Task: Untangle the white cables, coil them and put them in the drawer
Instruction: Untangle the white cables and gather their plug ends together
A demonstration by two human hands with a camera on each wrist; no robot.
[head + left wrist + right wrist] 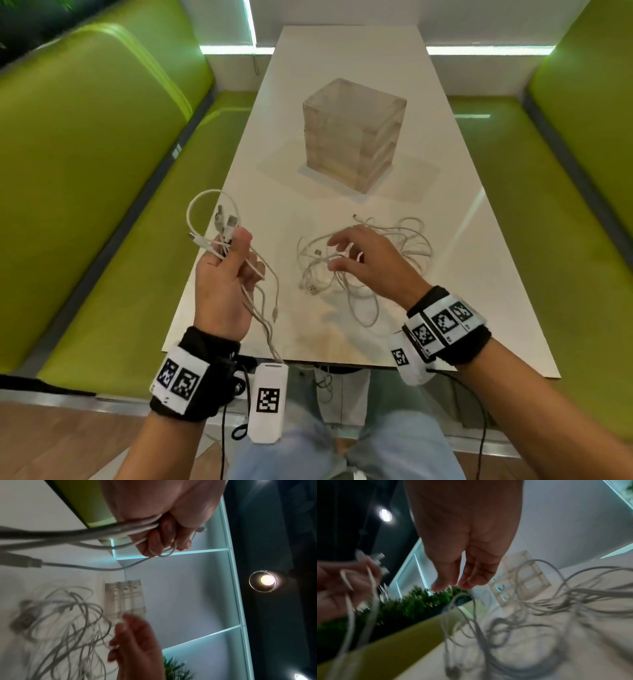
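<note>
My left hand (227, 260) is raised over the table's left edge and grips a bunch of white cables (209, 219); their plugs stick up above the thumb and the tails hang down toward my lap. In the left wrist view the fingers (159, 539) curl round these strands (96, 532). A tangled heap of white cables (363, 260) lies on the white table (462, 308). My right hand (346, 253) hovers just over the heap with fingers relaxed and holds nothing. The right wrist view shows its fingertips (453, 584) above the blurred heap (530, 615). A clear plastic drawer unit (352, 133) stands behind the heap, drawers closed.
Green padded benches (102, 171) run along both sides of the narrow table. A white wall with lit strips closes the far end. My legs in jeans (342, 452) are below the table's near edge.
</note>
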